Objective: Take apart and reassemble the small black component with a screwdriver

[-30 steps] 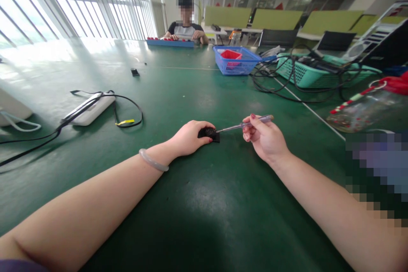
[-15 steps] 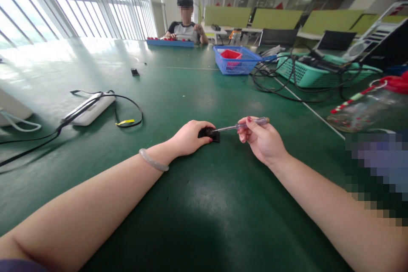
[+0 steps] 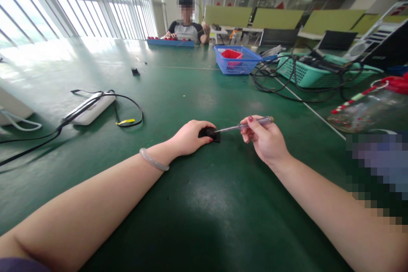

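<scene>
My left hand [image 3: 191, 137] grips a small black block-like part [image 3: 215, 137] against the green table [image 3: 204, 204], thumb on the near side and fingers on the far side. Part of the black piece is hidden under the hand. Between the fingers and thumb of my right hand [image 3: 266, 140] is a screwdriver [image 3: 244, 126] with a clear handle, held almost level. Its thin metal shaft points left, and the tip is at the right end of the black part; whether it touches is too small to tell.
Left of my hands lies a white box-shaped device [image 3: 92, 108] with black cables. Farther back are a small black piece [image 3: 135, 72], a blue basket [image 3: 237, 68] and a green basket [image 3: 299, 74] with tangled cables. A bottle [image 3: 366, 112] stands right. Across the table sits a person [image 3: 188, 29].
My right hand and the screwdriver have shifted slightly to the right, drawing the tip back a little. My left hand stays on the black part. The person opposite has moved a raised hand.
</scene>
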Demonstrator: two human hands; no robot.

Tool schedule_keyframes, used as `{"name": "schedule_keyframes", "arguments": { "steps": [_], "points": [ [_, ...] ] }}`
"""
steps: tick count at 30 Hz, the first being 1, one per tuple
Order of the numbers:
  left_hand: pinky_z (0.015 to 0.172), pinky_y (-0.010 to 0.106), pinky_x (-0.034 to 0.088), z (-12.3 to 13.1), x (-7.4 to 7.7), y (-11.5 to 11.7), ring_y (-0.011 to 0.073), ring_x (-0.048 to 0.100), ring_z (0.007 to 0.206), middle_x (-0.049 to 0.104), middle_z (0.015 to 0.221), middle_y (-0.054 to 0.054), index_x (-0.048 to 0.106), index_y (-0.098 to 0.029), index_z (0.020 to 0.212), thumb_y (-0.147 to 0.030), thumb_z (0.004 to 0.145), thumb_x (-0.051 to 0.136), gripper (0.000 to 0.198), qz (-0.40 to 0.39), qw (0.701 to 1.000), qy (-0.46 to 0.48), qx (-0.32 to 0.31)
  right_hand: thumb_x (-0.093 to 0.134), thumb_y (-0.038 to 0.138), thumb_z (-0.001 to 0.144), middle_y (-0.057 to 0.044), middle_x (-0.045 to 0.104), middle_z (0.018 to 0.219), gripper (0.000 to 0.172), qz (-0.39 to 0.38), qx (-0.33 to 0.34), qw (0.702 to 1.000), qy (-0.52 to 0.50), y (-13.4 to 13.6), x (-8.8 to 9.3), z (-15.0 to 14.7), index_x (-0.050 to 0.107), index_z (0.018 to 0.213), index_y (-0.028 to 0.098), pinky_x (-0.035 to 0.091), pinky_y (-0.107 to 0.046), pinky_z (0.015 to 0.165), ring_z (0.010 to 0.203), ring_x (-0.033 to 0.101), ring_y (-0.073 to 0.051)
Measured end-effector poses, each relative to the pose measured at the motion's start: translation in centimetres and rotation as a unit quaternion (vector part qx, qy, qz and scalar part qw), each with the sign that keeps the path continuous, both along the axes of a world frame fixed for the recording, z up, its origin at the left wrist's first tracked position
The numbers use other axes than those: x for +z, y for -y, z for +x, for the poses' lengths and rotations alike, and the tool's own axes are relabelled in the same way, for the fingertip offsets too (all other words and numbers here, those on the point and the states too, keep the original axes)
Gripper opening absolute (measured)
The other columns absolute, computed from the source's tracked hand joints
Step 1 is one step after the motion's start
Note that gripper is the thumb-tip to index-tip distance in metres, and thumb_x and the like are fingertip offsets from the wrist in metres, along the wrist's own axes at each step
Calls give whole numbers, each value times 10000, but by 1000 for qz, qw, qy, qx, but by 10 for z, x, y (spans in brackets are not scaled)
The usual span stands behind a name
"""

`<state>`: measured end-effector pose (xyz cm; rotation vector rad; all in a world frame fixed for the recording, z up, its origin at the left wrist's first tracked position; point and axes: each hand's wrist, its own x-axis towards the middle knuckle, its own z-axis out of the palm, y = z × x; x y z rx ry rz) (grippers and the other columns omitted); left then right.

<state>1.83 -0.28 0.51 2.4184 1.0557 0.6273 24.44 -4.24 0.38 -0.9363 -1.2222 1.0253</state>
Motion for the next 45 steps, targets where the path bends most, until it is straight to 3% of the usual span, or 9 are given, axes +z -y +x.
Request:
{"name": "schedule_keyframes", "arguments": {
  "steps": [15, 28, 37, 45],
  "points": [
    [948, 368, 466, 1, 0, 0, 222, 612, 1024, 688, 1109, 24, 642, -235, 1129, -278, 792, 641, 339, -2, 1000, -11, 7, 636, 360, 859, -10, 608, 679, 188, 80, 38, 984, 157, 16, 12, -4, 679, 826, 181, 432, -257, 502, 532, 543, -114],
    [968, 360, 461, 0, -1, -1, 217, 614, 1041, 685, 1122, 28, 638, -233, 1140, -292, 803, 625, 343, 0, 1000, -9, 1, 612, 273, 868, -27, 666, 768, 97, 203, 1, 922, 329, 27, 18, -6, 685, 862, 210, 480, -304, 654, 687, 621, -165],
    [981, 368, 453, 0, -1, 0, 221, 605, 1061, 679, 1143, 24, 634, -238, 1148, -278, 804, 627, 347, -1, 1000, -7, 6, 612, 263, 861, -38, 701, 831, 93, 234, -14, 910, 343, 30, 22, -9, 699, 854, 232, 506, -327, 690, 754, 651, -189],
    [978, 369, 453, 0, 0, 0, 221, 600, 1071, 674, 1154, 30, 625, -233, 1162, -273, 813, 613, 351, -6, 1000, -16, 7, 645, 257, 841, -32, 712, 827, 69, 219, -28, 918, 331, 30, 18, -10, 708, 846, 228, 511, -318, 680, 727, 658, -182]
  ]
}}
